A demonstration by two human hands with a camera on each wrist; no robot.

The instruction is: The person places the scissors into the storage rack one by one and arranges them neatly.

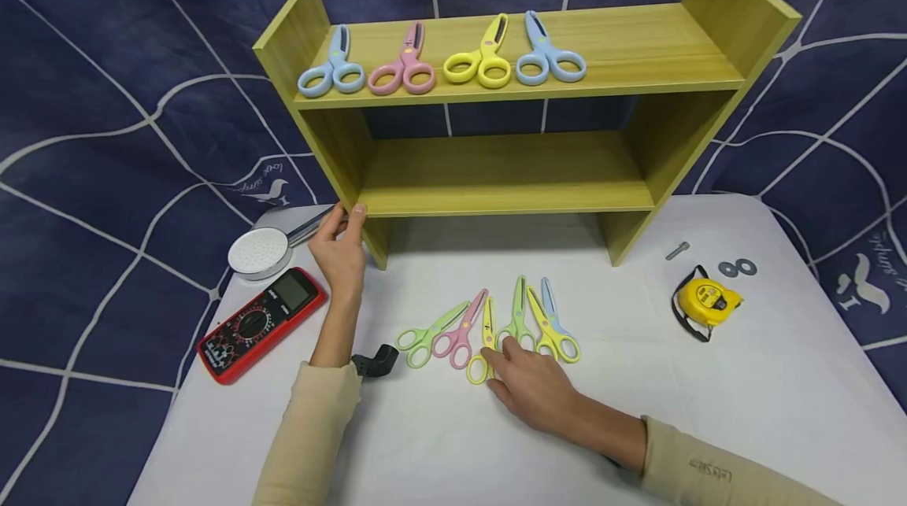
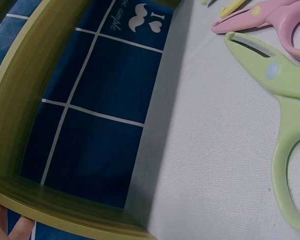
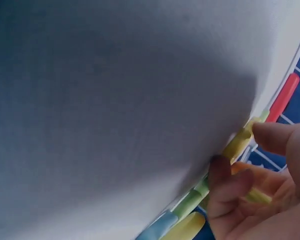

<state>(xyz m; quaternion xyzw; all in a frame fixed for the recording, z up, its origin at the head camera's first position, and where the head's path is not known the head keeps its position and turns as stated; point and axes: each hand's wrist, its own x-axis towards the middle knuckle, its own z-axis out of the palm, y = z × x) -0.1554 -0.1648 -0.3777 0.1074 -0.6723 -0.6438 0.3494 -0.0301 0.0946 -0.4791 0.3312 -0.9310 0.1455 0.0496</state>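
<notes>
Two cream knit sleeves come in from the near edge, and the right hand (image 1: 533, 386) lies palm down on the matte white tablecloth (image 1: 744, 404), its fingers curled onto the handle loops of the yellow scissors (image 1: 485, 345). The right wrist view shows the fingertips (image 3: 230, 185) closing on a yellow plastic handle, so the hand grips that pair, though how firmly cannot be told. These scissors are small, with smooth rounded plastic loops and a narrow plastic-sheathed blade (a tiny dot marks the pivot).

They sit in a fan of six on the cloth: light green scissors (image 1: 428, 333) and pink scissors (image 1: 462, 330) just to the left of the right hand, then a second green pair (image 1: 519, 317), another yellow pair (image 1: 549, 326) and a blue pair (image 1: 553, 309) past its fingertips.

The left hand (image 1: 342, 248) is further out, its fingers wrapped round the lower left corner of the wooden shelf (image 1: 510, 175), a yellow-green, grained laminate with squared boards. Its top board carries four more scissors in a row. Left of that hand lie a round white shower head (image 1: 259, 251) and a red multimeter (image 1: 260, 323); a black plastic bracket (image 1: 374, 363) rests beside its forearm. Well to the right of the right hand sits a yellow tape measure (image 1: 705, 300).
</notes>
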